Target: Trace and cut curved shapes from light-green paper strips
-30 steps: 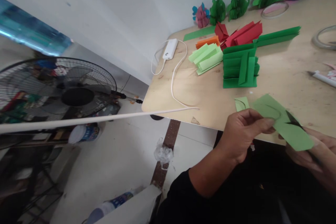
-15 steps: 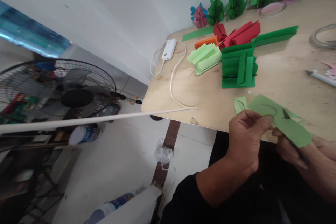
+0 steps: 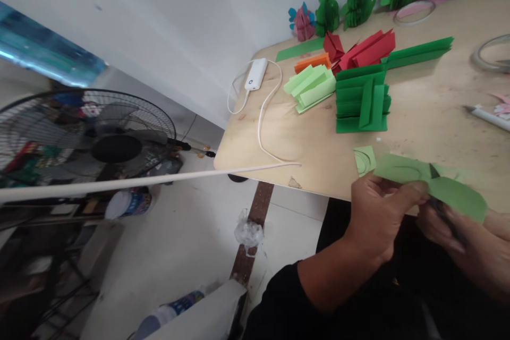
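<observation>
My left hand pinches a light green paper piece at the table's near edge, thumb and fingers closed on it. My right hand is under the paper at the lower right, gripping dark scissors whose blades bite into the paper along a drawn curve. A small light green offcut lies on the table just beyond my left hand.
On the wooden table are stacks of folded dark green paper, light green paper, red paper, orange paper, a white power bank with cable, and paper flowers. A standing fan is on the left.
The green paper has turned flatter and dropped a little in my hands. My right hand with the scissors has moved slightly along the cut. The view has barely shifted.
</observation>
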Motion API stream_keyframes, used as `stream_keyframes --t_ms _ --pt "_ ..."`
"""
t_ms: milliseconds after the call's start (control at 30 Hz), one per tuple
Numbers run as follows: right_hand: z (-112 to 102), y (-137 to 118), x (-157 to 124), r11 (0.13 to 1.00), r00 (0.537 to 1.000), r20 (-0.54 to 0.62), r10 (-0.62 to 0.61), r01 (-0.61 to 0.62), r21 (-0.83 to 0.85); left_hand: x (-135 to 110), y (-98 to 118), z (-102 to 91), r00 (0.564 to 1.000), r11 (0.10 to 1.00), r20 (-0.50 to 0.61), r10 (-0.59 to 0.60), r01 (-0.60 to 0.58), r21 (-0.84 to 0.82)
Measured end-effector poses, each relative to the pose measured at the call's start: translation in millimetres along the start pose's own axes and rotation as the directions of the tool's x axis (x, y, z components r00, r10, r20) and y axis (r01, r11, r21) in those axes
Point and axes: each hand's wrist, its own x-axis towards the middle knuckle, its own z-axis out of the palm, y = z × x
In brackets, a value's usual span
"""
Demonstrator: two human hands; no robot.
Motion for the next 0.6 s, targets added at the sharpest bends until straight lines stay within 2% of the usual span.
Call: stream_keyframes --t_ms 167,367,533,600 --pt "-0.3 -4.3 1.3 1.0 0.995 0.097 0.018 -0.02 0.022 1.3 -0.3 -1.3 0.999 1.0 0.04 0.02 -0.021 0.023" --pt "-4.5 2.2 3.1 0.998 0.991 0.135 0.013 -0.021 0.055 0.7 1.0 -0.4 0.997 0.999 0.062 0.04 -0.041 0.015" --pt "-10.3 19.0 1.2 0.991 0.988 0.146 0.058 -0.075 0.114 -1.3 3.9 1.1 0.998 0.999 0.051 0.037 -0.038 0.032" --pt "-10.2 20.5 0.3 0.994 0.994 0.101 0.048 -0.057 0.094 -1.7 4.5 1.1 1.0 0.998 0.023 0.007 -0.009 0.057"
